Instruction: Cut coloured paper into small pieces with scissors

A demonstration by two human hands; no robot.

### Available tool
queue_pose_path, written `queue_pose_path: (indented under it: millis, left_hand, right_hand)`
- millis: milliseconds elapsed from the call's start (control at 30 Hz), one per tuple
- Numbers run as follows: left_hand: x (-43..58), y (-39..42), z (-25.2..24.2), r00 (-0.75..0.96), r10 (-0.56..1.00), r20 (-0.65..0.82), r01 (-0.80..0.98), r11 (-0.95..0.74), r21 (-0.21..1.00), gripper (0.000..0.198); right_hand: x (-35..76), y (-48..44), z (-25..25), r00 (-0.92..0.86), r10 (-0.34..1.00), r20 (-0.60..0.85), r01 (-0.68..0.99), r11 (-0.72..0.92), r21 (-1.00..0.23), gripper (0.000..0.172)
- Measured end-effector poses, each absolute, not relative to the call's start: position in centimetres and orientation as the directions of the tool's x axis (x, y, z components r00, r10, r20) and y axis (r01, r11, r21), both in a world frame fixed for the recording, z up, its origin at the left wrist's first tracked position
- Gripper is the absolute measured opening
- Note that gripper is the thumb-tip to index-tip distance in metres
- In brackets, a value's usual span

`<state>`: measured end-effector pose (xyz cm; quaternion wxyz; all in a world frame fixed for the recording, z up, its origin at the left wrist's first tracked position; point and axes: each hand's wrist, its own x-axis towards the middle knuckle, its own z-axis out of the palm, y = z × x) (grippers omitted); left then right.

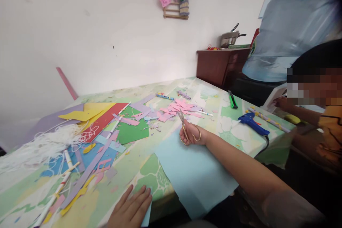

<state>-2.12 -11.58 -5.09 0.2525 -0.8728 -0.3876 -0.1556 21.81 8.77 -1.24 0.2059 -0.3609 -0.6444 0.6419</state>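
Observation:
My right hand (191, 134) is closed around gold-handled scissors (184, 124), whose blades point away toward a heap of pink paper scraps (179, 108). The hand rests on the far end of a light blue paper sheet (196, 174) that hangs over the table's near edge. My left hand (130, 208) lies flat with fingers stretched out on the table (149, 172) near its front edge, touching a corner of blue paper.
Coloured paper sheets (101, 119), white string (45, 146), straws and strips cover the table's left part. A blue glue gun (252, 123) and a green cutter (232, 100) lie at the right. Another person (315, 114) sits at the right. A dark cabinet (220, 65) stands behind.

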Motion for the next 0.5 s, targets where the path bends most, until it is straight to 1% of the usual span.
queue_pose_path:
  millis: [100, 200, 233, 300, 367, 433, 500]
  left_hand:
    - [-3.7, -11.8, -4.8, 0.528, 0.656, 0.539, 0.823, -0.551, -0.136, 0.042]
    - [-4.0, -11.3, -2.9, 0.378, 0.723, 0.579, 0.879, -0.476, 0.021, 0.029]
    - [-3.7, -11.0, -1.9, 0.268, 0.780, 0.566, 0.910, -0.397, 0.116, 0.023]
    - [-2.6, -10.1, 0.1, 0.064, 0.881, 0.468, 0.900, -0.253, 0.354, 0.016]
    - [-1.2, -9.0, 1.8, -0.128, 0.928, 0.351, 0.809, -0.107, 0.578, 0.022]
    - [0.0, -7.7, 2.7, -0.254, 0.950, 0.183, 0.651, 0.027, 0.759, 0.027]
    - [0.9, -6.2, 3.0, -0.291, 0.957, 0.004, 0.408, 0.120, 0.905, 0.027]
  right_hand:
    - [23.0, 7.5, -0.9, -0.569, 0.820, -0.059, 0.326, 0.159, -0.932, 0.051]
    - [24.4, 6.4, -0.6, -0.544, 0.837, 0.062, 0.471, 0.366, -0.803, 0.040]
    - [24.7, 6.0, -0.6, -0.550, 0.831, 0.084, 0.514, 0.416, -0.750, 0.037]
    - [25.2, 5.6, -0.7, -0.570, 0.814, 0.113, 0.582, 0.497, -0.644, 0.036]
    - [25.4, 5.3, -1.1, -0.594, 0.794, 0.129, 0.630, 0.559, -0.540, 0.039]
    - [25.6, 5.4, -1.4, -0.609, 0.781, 0.136, 0.666, 0.597, -0.447, 0.042]
    - [26.1, 5.8, -1.7, -0.605, 0.784, 0.136, 0.705, 0.607, -0.368, 0.041]
